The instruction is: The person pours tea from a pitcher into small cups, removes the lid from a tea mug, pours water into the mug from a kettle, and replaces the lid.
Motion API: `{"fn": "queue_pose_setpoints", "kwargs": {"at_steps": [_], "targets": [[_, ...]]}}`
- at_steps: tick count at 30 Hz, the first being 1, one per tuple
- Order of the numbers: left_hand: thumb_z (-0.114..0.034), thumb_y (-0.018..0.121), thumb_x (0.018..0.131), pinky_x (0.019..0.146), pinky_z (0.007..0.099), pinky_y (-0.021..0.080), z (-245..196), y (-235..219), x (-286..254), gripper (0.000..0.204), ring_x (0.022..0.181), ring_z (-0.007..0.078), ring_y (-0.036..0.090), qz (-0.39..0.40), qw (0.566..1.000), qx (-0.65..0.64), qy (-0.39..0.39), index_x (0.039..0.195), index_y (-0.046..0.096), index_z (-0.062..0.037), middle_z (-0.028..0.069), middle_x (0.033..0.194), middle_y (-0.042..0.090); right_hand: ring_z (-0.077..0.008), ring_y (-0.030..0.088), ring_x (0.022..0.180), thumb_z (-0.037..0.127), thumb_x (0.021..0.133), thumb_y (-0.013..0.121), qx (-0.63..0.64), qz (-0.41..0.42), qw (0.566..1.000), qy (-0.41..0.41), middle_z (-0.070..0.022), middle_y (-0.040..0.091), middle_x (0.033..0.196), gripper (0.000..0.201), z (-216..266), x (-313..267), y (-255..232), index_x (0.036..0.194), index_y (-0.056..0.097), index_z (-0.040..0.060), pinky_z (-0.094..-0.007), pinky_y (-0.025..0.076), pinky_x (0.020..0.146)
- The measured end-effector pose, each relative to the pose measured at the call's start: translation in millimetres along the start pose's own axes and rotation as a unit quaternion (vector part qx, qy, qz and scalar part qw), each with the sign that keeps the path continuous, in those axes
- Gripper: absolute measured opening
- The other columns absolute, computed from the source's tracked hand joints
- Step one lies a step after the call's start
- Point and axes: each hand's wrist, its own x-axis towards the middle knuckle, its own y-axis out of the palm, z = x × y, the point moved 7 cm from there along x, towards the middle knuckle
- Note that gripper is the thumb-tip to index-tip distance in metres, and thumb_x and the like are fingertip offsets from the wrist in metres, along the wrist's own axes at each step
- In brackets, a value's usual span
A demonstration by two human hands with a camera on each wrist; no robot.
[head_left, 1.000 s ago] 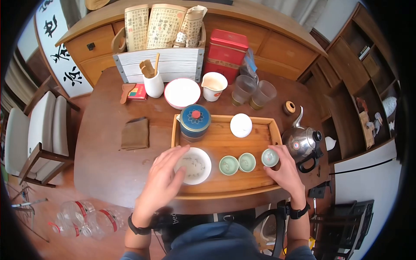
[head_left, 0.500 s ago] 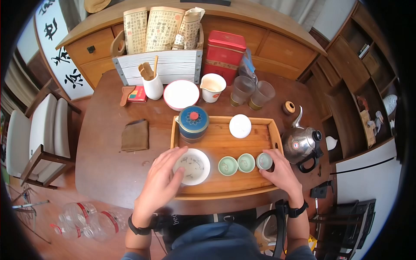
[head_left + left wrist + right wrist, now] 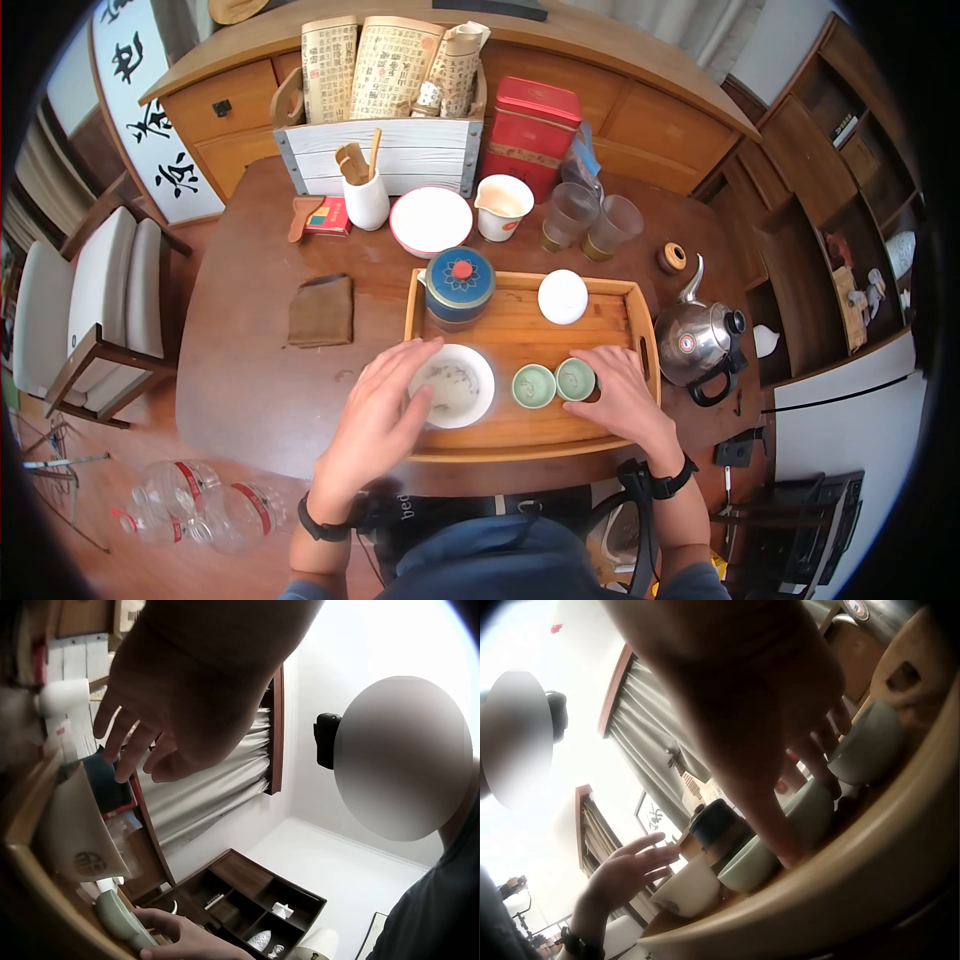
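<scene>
My right hand point(image 3: 620, 392) holds a small pale-green teacup point(image 3: 575, 380) between thumb and fingers. A matching teacup point(image 3: 533, 386) stands close at its left. The third green teacup point(image 3: 870, 746) shows in the right wrist view on the tray; in the head view the right hand hides it. Beside a white bowl point(image 3: 455, 390), with dark marks inside, my left hand point(image 3: 380, 410) hovers with relaxed fingers, holding nothing. Bowl and cups stand on a wooden tray point(image 3: 520, 435). Toward its back are a blue lidded pot point(image 3: 460, 280) and a round white piece point(image 3: 563, 297).
A steel kettle point(image 3: 690, 335) stands right of the tray, and a folded brown cloth point(image 3: 321, 312) lies left. Behind the tray are a white dish point(image 3: 431, 220), a spouted pitcher point(image 3: 503, 205), two clear cups point(image 3: 614, 225), a red tin point(image 3: 530, 135) and a white wooden crate point(image 3: 380, 157).
My right hand slid the rightmost teacup left toward the other two, then moved further left to the middle cup. The left hand has stayed by the white bowl.
</scene>
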Motion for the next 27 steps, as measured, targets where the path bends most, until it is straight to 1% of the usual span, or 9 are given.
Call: {"fn": "queue_pose_setpoints", "kwargs": {"at_steps": [2,5,9,11,12,14,21,23,27], "targets": [[-0.003,0.060,0.095,0.115,0.0454,0.043,-1.4,-1.3,0.4,0.047,0.136,0.0383,0.056,-0.005,1.000,-0.002,-0.004,0.142,0.060,-0.0022,0.0213,0.140,0.064,-0.0339,0.053,0.120,0.027,0.074,0.089,-0.012,-0.004,1.000,-0.001,-0.0136,0.063,0.119,0.069,-0.3,1.1,-1.7,0.132,0.062,0.0014,-0.0416,0.038,0.105],[-0.004,0.060,0.097,0.115,0.0461,0.043,-0.4,0.3,0.2,0.047,0.136,0.0392,0.055,-0.002,1.000,-0.005,0.000,0.144,0.060,-0.0031,0.0228,0.140,0.063,-0.0339,0.054,0.119,0.026,0.074,0.089,-0.015,-0.011,1.000,0.003,-0.0129,0.064,0.118,0.066,7.6,0.3,-13.6,0.130,0.063,0.0019,-0.0414,0.037,0.106],[-0.004,0.059,0.098,0.115,0.0467,0.042,-1.0,1.4,-0.9,0.047,0.137,0.0399,0.054,0.001,1.000,-0.005,0.004,0.144,0.059,-0.0041,0.0232,0.140,0.062,-0.0353,0.055,0.119,0.022,0.076,0.088,-0.002,-0.009,1.000,0.015,-0.0149,0.063,0.118,0.064,28.2,2.5,-33.4,0.130,0.063,0.0019,-0.0420,0.039,0.104],[-0.004,0.059,0.098,0.115,0.0469,0.042,-3.5,1.1,-0.8,0.046,0.137,0.0399,0.054,0.002,1.000,0.000,0.007,0.144,0.060,-0.0046,0.0232,0.139,0.063,-0.0355,0.056,0.119,0.020,0.077,0.088,0.055,-0.017,0.998,0.024,-0.0150,0.061,0.121,0.064,39.0,4.8,-37.7,0.132,0.061,0.0035,-0.0425,0.042,0.102],[-0.004,0.059,0.098,0.115,0.0469,0.042,-4.5,1.2,-0.7,0.046,0.137,0.0399,0.054,0.002,1.000,-0.001,0.007,0.144,0.060,-0.0046,0.0232,0.139,0.063,-0.0355,0.056,0.119,0.020,0.077,0.088,0.055,-0.017,0.998,0.025,-0.0150,0.061,0.121,0.064,44.3,5.6,-38.4,0.132,0.061,0.0035,-0.0425,0.042,0.102],[-0.004,0.058,0.098,0.115,0.0467,0.042,-5.2,1.0,-1.4,0.044,0.137,0.0395,0.054,0.008,1.000,-0.003,0.004,0.143,0.061,-0.0047,0.0227,0.138,0.063,-0.0363,0.058,0.118,0.020,0.079,0.087,0.128,0.018,0.992,0.011,-0.0147,0.060,0.123,0.064,56.3,8.3,-33.7,0.135,0.059,0.0049,-0.0437,0.045,0.101],[-0.003,0.058,0.098,0.113,0.0458,0.043,-8.2,3.2,-3.0,0.042,0.136,0.0385,0.055,0.009,1.000,-0.006,0.017,0.140,0.062,-0.0041,0.0206,0.138,0.064,-0.0363,0.060,0.117,0.020,0.082,0.087,0.135,0.041,0.990,-0.024,-0.0146,0.059,0.121,0.065,80.0,17.2,-32.2,0.137,0.057,0.0052,-0.0425,0.049,0.098],[-0.003,0.058,0.098,0.113,0.0459,0.043,-9.2,7.3,-3.8,0.041,0.134,0.0379,0.057,0.017,0.999,-0.024,0.019,0.139,0.063,-0.0036,0.0190,0.137,0.065,-0.0356,0.061,0.116,0.019,0.082,0.086,0.167,0.059,0.984,-0.026,-0.0148,0.059,0.122,0.064,84.7,21.1,-30.4,0.137,0.057,0.0055,-0.0428,0.049,0.098],[-0.003,0.057,0.099,0.112,0.0462,0.043,-9.2,13.2,-3.6,0.042,0.132,0.0375,0.057,0.033,0.998,-0.033,0.036,0.141,0.061,-0.0038,0.0172,0.137,0.066,-0.0359,0.061,0.117,0.019,0.082,0.086,0.185,0.066,0.979,-0.047,-0.0144,0.058,0.123,0.064,96.8,31.0,-27.1,0.137,0.057,0.0061,-0.0430,0.049,0.097]]}}
